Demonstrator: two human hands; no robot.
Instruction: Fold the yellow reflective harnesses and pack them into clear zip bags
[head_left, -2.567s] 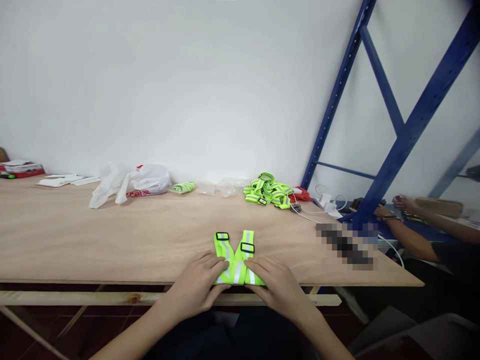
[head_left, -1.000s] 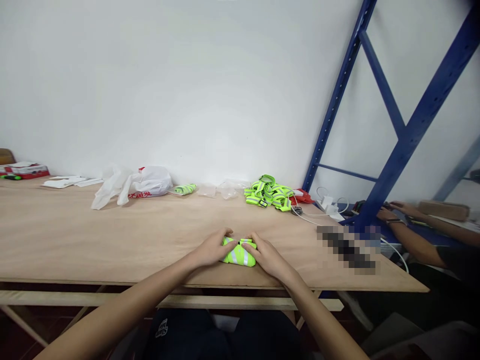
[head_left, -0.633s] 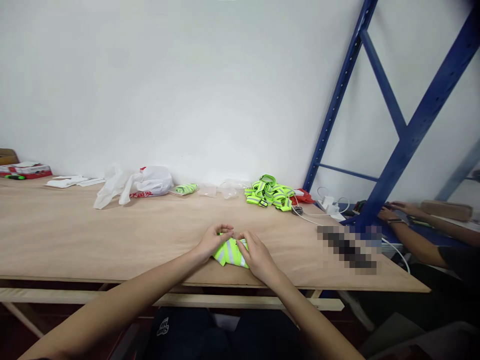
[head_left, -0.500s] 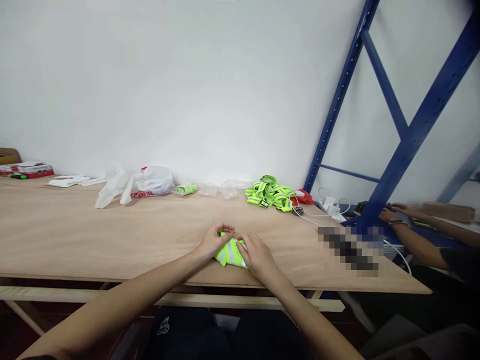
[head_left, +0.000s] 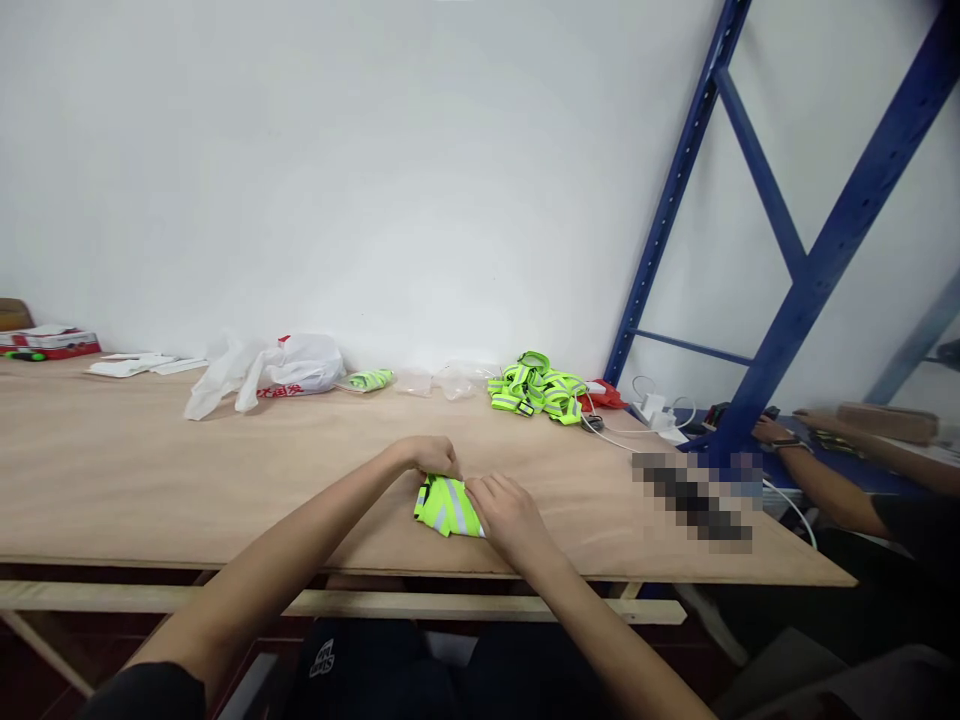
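Head view is showing one folded bundle of green reflective straps (head_left: 450, 510) lying just in from the counter's (head_left: 150, 470) near edge, around the middle of it. Your left hand (head_left: 433, 455) is resting at the bundle's far side, fingers curled in; your right hand (head_left: 508, 512) is covering its right end, fingers bent over. Both sets of fingertips are staying out of sight, so you are not getting a sure reading of whether either is gripping.

If you are folding here, as it seems, you are probably doing best by keeping the right end pinned flat while tucking the left end, where one black buckle (head_left: 422, 495) is sticking out. Pulling hard is likely loosening the layers.

Along the far edge, you are seeing one heap of green straps (head_left: 534, 385), its pieces tangling too much for counting; one clear packet (head_left: 367, 380) holding green strap; some clear plastic (head_left: 454, 382), its number not showing; one white bag with red print (head_left: 315, 360), perhaps two overlapping; and, farthest left, one red-and-white box (head_left: 64, 345). Beyond the right edge, another person's two arms (head_left: 832, 490) are reaching in.
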